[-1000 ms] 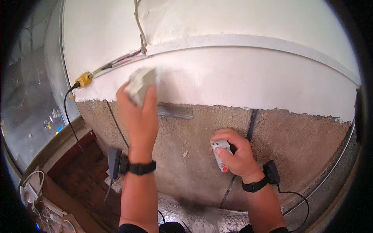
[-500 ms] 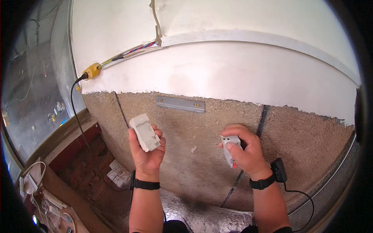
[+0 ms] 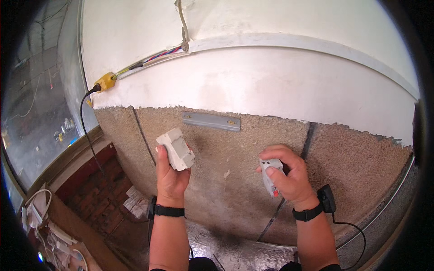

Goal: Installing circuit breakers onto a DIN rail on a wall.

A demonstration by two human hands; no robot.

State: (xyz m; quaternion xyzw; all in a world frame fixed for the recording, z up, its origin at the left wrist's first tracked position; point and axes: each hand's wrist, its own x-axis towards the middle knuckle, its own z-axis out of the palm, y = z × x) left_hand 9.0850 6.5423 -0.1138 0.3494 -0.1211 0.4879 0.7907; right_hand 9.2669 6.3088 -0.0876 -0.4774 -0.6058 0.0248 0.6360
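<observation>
My left hand (image 3: 172, 181) is closed around a wide off-white circuit breaker (image 3: 175, 147), its thumb along the left edge and the fingers behind. The stepped casing leans up and to the left. In my right hand (image 3: 294, 179) is a narrower light-grey circuit breaker (image 3: 267, 181) with a red-orange tab at its lower end. The right thumb presses on its front, and the index finger curls over the top. Above and between the hands, a short grey metal mounting rail (image 3: 210, 121) is fixed to the wall with two brass-coloured screws. Neither breaker touches the rail.
The wall is white above and rough brown (image 3: 235, 189) below. A yellow connector (image 3: 106, 82) with a hanging black cable (image 3: 87, 131) sits at the upper left, joined to coloured wires. White fittings and cables (image 3: 63, 241) lie at the lower left, beside a window (image 3: 40, 113).
My left hand has turned the off-white breaker, so its side shows more, and shifted it slightly right and up. The right hand with the grey breaker has moved slightly right.
</observation>
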